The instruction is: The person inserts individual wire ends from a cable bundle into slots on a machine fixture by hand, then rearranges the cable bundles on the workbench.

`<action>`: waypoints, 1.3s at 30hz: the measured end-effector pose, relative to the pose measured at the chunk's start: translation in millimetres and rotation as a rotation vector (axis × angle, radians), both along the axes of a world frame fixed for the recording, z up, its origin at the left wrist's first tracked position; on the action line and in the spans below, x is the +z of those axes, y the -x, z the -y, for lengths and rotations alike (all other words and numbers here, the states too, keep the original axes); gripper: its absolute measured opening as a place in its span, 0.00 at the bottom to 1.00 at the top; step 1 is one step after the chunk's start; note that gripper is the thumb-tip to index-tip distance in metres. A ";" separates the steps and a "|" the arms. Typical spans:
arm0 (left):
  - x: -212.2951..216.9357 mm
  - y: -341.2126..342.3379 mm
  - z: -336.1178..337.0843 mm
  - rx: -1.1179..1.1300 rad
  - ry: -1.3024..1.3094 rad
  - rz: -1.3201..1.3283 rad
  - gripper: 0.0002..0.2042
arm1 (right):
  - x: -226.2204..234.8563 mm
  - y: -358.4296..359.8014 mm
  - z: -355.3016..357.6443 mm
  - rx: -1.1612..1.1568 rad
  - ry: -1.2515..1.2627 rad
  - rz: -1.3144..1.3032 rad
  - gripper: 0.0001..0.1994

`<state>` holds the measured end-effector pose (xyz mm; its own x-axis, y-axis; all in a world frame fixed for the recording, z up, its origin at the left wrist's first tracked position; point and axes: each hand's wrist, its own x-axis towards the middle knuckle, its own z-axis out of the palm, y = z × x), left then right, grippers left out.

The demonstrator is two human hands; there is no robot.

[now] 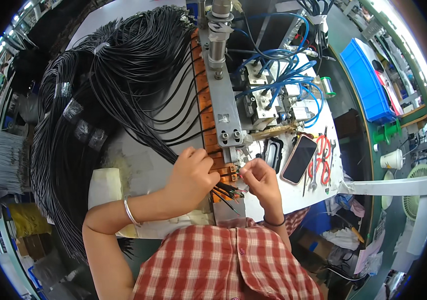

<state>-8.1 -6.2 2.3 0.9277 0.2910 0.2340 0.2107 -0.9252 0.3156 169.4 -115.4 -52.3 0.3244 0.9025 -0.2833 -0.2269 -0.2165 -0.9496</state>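
My left hand (192, 172) is closed around a bundle of black cables (146, 134) at the near end of an orange slotted strip (205, 102). Stripped cable ends (227, 191) with thin coloured wires stick out below its fingers. Just to the right, my right hand (262, 186) pinches a cable end between thumb and fingertips beside the orange block (227, 170). The very tip is mostly hidden by the fingers. Farther along the strip, several single cables lie across it, running under a long metal bar (220, 92).
A large heap of black cables (133, 42) covers the far left. Pneumatic cylinder (218, 47), valve blocks with blue hoses (278, 55), a phone (299, 159), red-handled scissors (325, 167) and a wrench (314, 175) lie right. Beyond stands a blue bin (366, 80).
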 end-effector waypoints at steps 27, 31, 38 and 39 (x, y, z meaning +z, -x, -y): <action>7.9 -2.6 3.0 -0.024 0.080 -0.005 0.10 | 10.0 -0.1 6.3 0.030 -0.150 -0.092 0.03; 2.1 -1.4 6.2 -0.036 0.078 -0.030 0.12 | 8.2 -0.1 6.0 0.010 -0.156 -0.049 0.04; -7.4 -2.5 2.4 -0.031 -0.022 0.063 0.11 | -7.0 1.0 2.1 -0.011 -0.063 0.023 0.07; -4.6 -1.4 3.2 -0.017 -0.007 0.032 0.11 | -8.1 1.8 1.1 0.006 -0.048 -0.051 0.07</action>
